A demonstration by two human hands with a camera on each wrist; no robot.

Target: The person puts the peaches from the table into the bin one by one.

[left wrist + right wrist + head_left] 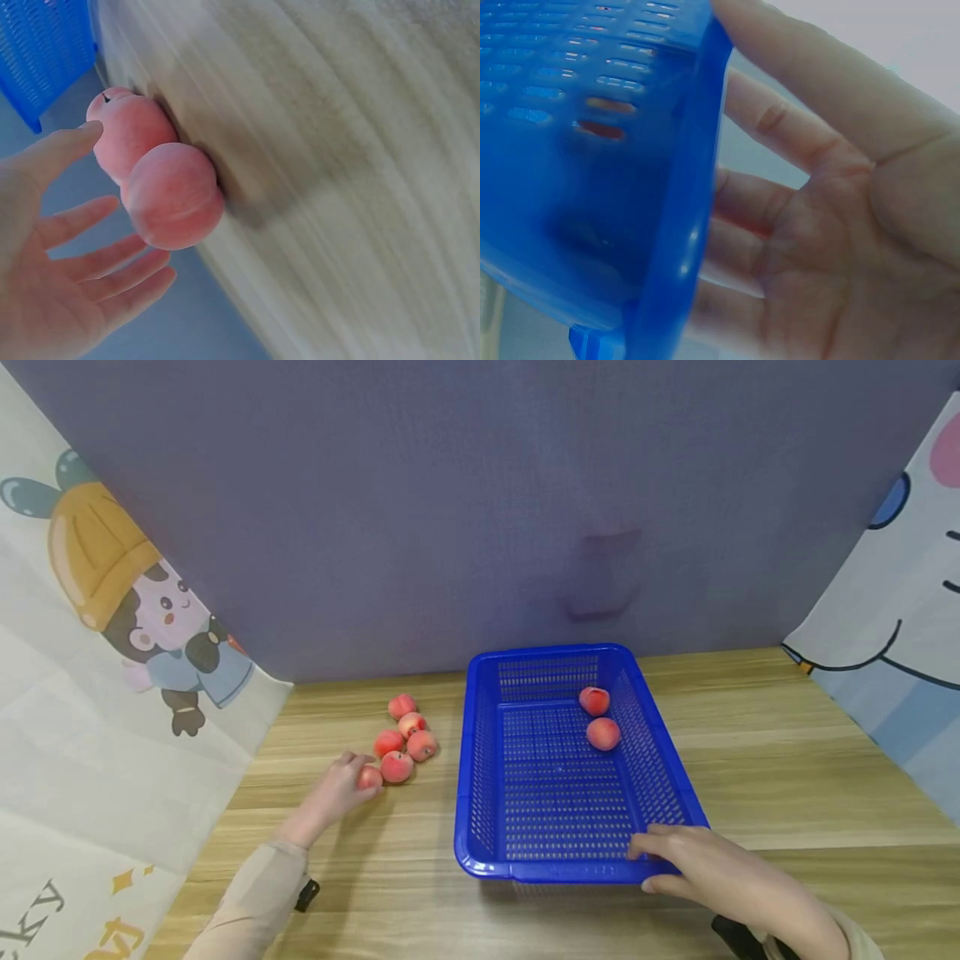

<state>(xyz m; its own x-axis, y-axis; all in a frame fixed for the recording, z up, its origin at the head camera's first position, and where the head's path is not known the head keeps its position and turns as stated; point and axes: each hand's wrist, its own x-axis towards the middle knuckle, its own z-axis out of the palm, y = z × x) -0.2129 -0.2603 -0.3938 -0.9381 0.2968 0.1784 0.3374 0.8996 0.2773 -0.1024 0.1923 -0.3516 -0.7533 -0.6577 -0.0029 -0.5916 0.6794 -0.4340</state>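
My left hand (337, 789) reaches the nearest peach (370, 777) of a small group on the left of the table. In the left wrist view its thumb and fingers spread around that peach (174, 199), not closed on it; whether a fingertip touches it I cannot tell. Several more peaches (397, 767) lie just beyond, close together. A blue perforated plastic basket (465, 793) stands right of them, with two peaches (603, 734) inside along its right side. My right hand (708, 864) grips the basket's near right corner, thumb and fingers on either side of the rim (705, 165).
The wood-grain table (787, 752) runs back to a grey-purple fabric panel (450, 527). Cartoon-printed white sheets flank it, the left sheet (90, 727) and the right sheet (892, 602). Part of the basket (45, 60) shows in the left wrist view.
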